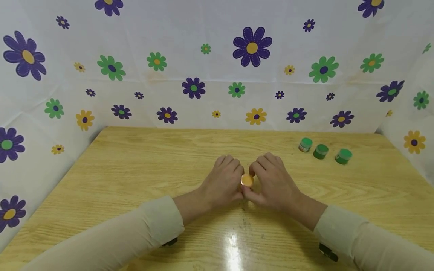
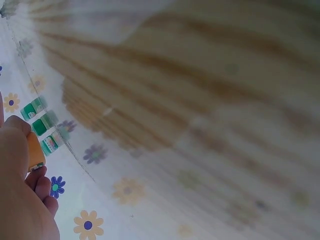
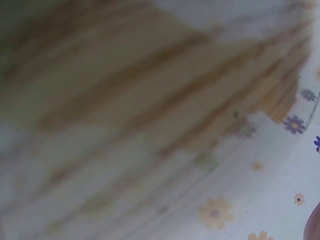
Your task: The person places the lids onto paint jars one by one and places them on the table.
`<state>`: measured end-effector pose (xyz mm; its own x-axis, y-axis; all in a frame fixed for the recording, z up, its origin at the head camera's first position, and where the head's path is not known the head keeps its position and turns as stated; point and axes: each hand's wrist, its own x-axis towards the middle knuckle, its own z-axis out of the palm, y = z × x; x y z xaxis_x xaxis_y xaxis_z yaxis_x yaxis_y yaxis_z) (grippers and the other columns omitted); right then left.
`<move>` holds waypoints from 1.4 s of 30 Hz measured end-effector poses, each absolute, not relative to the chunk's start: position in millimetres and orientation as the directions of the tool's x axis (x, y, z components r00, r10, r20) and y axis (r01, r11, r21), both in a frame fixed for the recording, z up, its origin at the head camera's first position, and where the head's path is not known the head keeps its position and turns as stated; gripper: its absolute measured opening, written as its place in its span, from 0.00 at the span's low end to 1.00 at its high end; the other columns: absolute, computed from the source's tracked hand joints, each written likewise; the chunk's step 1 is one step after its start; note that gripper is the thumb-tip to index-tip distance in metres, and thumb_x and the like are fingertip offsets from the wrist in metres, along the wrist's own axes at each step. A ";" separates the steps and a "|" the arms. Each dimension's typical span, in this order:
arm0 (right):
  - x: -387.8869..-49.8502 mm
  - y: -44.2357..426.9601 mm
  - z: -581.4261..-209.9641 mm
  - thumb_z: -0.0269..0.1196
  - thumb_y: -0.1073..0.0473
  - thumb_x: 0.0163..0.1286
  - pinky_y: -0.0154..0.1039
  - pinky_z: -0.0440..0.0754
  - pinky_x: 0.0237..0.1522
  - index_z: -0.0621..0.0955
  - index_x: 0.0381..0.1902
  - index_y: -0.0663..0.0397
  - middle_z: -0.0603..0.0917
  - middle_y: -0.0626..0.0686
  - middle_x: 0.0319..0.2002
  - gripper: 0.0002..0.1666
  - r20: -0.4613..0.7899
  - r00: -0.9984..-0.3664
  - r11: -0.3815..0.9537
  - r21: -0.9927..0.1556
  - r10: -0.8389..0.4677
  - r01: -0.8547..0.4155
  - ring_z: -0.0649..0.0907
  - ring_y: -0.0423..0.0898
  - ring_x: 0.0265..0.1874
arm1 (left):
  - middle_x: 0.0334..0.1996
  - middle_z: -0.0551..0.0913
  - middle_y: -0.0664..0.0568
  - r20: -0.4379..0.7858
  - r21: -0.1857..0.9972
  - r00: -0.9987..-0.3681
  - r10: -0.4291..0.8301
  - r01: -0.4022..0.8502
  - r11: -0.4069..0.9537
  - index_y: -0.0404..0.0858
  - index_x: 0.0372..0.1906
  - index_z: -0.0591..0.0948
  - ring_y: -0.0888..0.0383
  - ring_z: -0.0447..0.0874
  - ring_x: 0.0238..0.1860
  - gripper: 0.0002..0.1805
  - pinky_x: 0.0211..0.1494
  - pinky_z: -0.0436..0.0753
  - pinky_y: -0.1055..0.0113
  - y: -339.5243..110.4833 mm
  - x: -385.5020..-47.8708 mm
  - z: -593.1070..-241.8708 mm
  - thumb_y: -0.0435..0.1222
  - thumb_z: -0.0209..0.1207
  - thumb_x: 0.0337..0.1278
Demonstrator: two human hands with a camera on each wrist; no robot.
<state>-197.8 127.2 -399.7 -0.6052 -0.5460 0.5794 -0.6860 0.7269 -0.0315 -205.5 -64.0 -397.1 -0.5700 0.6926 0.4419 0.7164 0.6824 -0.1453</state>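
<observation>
A small orange jar (image 1: 247, 180) is held upright over the middle of the table, its round orange top facing up. My left hand (image 1: 223, 181) grips it from the left with curled fingers. From the right, my right hand (image 1: 275, 183) pinches it, thumb at the near side and forefinger at the far side. In the left wrist view, the orange jar (image 2: 35, 151) shows between thumb and fingers of the left hand (image 2: 20, 185). Only a sliver of the right hand (image 3: 313, 225) enters the right wrist view, and the jar is out of sight there.
Three small green jars, a left one (image 1: 305, 145), a middle one (image 1: 320, 151) and a right one (image 1: 344, 156), stand at the back right of the wooden table (image 1: 152, 162). A white cloth (image 1: 217, 22) printed with flowers hangs behind and at both sides.
</observation>
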 end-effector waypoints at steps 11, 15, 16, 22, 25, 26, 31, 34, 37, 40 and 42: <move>-196.8 125.7 -401.0 0.65 0.37 0.58 0.38 0.64 0.34 0.69 0.16 0.48 0.67 0.44 0.17 0.27 0.523 -0.660 0.780 0.015 -0.540 -0.626 0.65 0.44 0.25 | 0.30 0.77 0.54 0.394 -0.165 -0.565 0.725 0.733 0.660 0.40 0.28 0.78 0.55 0.69 0.37 0.23 0.51 0.68 0.62 -60.1 -201.2 -397.8 0.57 0.67 0.49; -195.9 125.7 -400.9 0.63 0.36 0.59 0.41 0.69 0.39 0.78 0.32 0.51 0.77 0.47 0.29 0.24 0.494 -0.696 0.779 -0.056 -0.521 -0.624 0.70 0.46 0.33 | 0.31 0.77 0.54 0.362 -0.114 -0.618 0.697 0.713 0.691 0.39 0.31 0.79 0.55 0.70 0.39 0.23 0.51 0.68 0.62 -62.3 -201.5 -396.9 0.56 0.68 0.51; -196.0 126.0 -401.1 0.62 0.37 0.59 0.42 0.69 0.42 0.78 0.36 0.51 0.78 0.47 0.32 0.24 0.489 -0.699 0.772 -0.077 -0.522 -0.631 0.71 0.46 0.35 | 0.32 0.77 0.53 0.356 -0.099 -0.632 0.689 0.707 0.700 0.39 0.32 0.79 0.55 0.70 0.39 0.23 0.52 0.69 0.62 -63.0 -202.0 -396.6 0.55 0.68 0.51; -196.5 127.7 -401.8 0.60 0.48 0.56 0.45 0.68 0.46 0.79 0.45 0.51 0.77 0.47 0.36 0.21 0.502 -0.660 0.719 -0.102 -0.559 -0.687 0.70 0.46 0.39 | 0.31 0.76 0.54 0.348 -0.054 -0.657 0.669 0.698 0.714 0.38 0.36 0.80 0.55 0.70 0.39 0.23 0.51 0.68 0.61 -64.6 -205.7 -397.1 0.54 0.68 0.52; -196.3 127.6 -401.7 0.61 0.49 0.55 0.45 0.68 0.45 0.80 0.44 0.51 0.76 0.47 0.36 0.19 0.515 -0.644 0.713 -0.085 -0.566 -0.696 0.70 0.46 0.39 | 0.31 0.75 0.55 0.364 -0.065 -0.644 0.673 0.704 0.708 0.39 0.36 0.80 0.55 0.69 0.38 0.22 0.50 0.68 0.62 -64.2 -206.7 -398.6 0.53 0.68 0.51; -196.3 127.4 -401.6 0.61 0.49 0.55 0.44 0.68 0.45 0.79 0.43 0.51 0.76 0.47 0.36 0.19 0.517 -0.642 0.713 -0.082 -0.566 -0.696 0.70 0.46 0.39 | 0.31 0.76 0.55 0.373 -0.071 -0.637 0.674 0.705 0.706 0.39 0.35 0.79 0.55 0.69 0.38 0.22 0.49 0.68 0.62 -64.2 -206.8 -398.9 0.53 0.68 0.51; -196.6 126.5 -401.1 0.62 0.48 0.55 0.44 0.67 0.44 0.78 0.40 0.51 0.74 0.46 0.34 0.17 0.523 -0.642 0.718 -0.080 -0.561 -0.692 0.70 0.46 0.38 | 0.30 0.76 0.55 0.395 -0.099 -0.618 0.680 0.707 0.700 0.40 0.31 0.78 0.55 0.69 0.37 0.22 0.48 0.67 0.63 -64.3 -206.9 -399.3 0.54 0.70 0.48; -196.9 126.2 -401.0 0.62 0.47 0.55 0.43 0.66 0.43 0.77 0.37 0.51 0.74 0.45 0.33 0.17 0.520 -0.649 0.725 -0.080 -0.556 -0.685 0.69 0.46 0.37 | 0.30 0.76 0.54 0.393 -0.109 -0.613 0.685 0.709 0.697 0.40 0.31 0.78 0.55 0.68 0.37 0.23 0.48 0.66 0.63 -64.3 -206.6 -398.9 0.54 0.71 0.47; -197.0 126.1 -400.5 0.62 0.46 0.54 0.43 0.66 0.43 0.76 0.35 0.50 0.74 0.45 0.32 0.16 0.515 -0.659 0.734 -0.081 -0.548 -0.674 0.70 0.46 0.37 | 0.30 0.76 0.54 0.392 -0.115 -0.610 0.688 0.710 0.695 0.40 0.30 0.78 0.55 0.68 0.37 0.22 0.48 0.66 0.63 -63.7 -206.5 -398.6 0.54 0.71 0.47; -197.2 126.2 -399.9 0.62 0.46 0.54 0.43 0.66 0.43 0.76 0.34 0.50 0.74 0.45 0.32 0.17 0.509 -0.666 0.742 -0.078 -0.545 -0.666 0.69 0.46 0.36 | 0.31 0.77 0.54 0.395 -0.121 -0.607 0.689 0.710 0.694 0.40 0.30 0.79 0.56 0.68 0.37 0.21 0.49 0.66 0.63 -63.3 -206.7 -398.7 0.53 0.71 0.46; -197.3 126.2 -399.3 0.62 0.45 0.54 0.43 0.66 0.43 0.76 0.34 0.50 0.74 0.45 0.31 0.17 0.505 -0.671 0.747 -0.076 -0.542 -0.661 0.69 0.46 0.36 | 0.31 0.77 0.54 0.395 -0.126 -0.606 0.690 0.708 0.694 0.40 0.30 0.79 0.56 0.68 0.37 0.21 0.49 0.66 0.63 -62.9 -207.1 -399.1 0.52 0.71 0.46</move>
